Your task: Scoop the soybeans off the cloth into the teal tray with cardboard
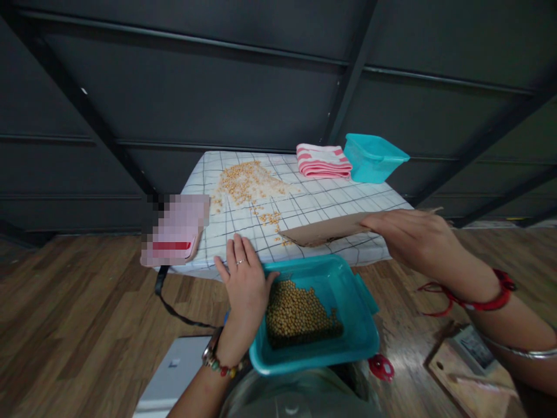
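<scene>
My right hand (413, 235) grips a flat piece of brown cardboard (324, 229), its far edge low over the front of the table beside a few loose soybeans (270, 218). My left hand (246, 278) lies with fingers spread on the table's front edge. Its thumb reaches over the left rim of a teal plastic bin (354, 348). Soybeans (300, 310) partly fill that bin, which is just below the table edge, in front of my body. Farther back on the checked tablecloth (304, 203) is a spread-out pile of soybeans (243, 183).
A folded pink-and-white towel (324, 162) and a second teal bin (374, 159) stand at the back right. A pink flat object (178, 229), partly pixelated, lies at the left corner. On the wooden floor are a white box (174, 371), a red item (382, 367) and a wooden board (470, 377).
</scene>
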The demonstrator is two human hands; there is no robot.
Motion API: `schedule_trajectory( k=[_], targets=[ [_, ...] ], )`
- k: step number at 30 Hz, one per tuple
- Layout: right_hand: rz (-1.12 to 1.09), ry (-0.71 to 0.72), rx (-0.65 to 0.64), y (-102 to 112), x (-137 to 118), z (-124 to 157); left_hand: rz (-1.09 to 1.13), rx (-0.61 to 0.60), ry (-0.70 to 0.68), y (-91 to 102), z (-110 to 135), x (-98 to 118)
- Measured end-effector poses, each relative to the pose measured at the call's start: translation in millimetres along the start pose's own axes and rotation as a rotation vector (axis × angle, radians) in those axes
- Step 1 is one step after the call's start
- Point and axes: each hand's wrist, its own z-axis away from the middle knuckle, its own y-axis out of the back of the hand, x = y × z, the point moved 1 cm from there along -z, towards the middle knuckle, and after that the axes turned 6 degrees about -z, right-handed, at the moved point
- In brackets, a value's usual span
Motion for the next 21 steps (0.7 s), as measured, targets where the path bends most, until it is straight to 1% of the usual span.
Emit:
schedule_trajectory(
  k=[8,12,17,21],
  targets=[
    [0.046,-0.001,-0.029,-3.0,3.5,-2.2,-0.012,0.0,0.0,-1.0,0.3,0.1],
    [0.081,-0.011,-0.007,-4.6,5.8,0.0,-0.023,0.0,-0.003,-1.2,0.4,0.2],
    [0.08,-0.026,-0.03,-3.4,4.9,2.5,-0.006,0.025,-0.001,-3.1,0.5,-0.6],
    [0.054,-0.023,-0.041,-12.3,7.4,4.2,-0.002,0.041,-0.002,-4.0,-0.1,-0.8]
  ],
)
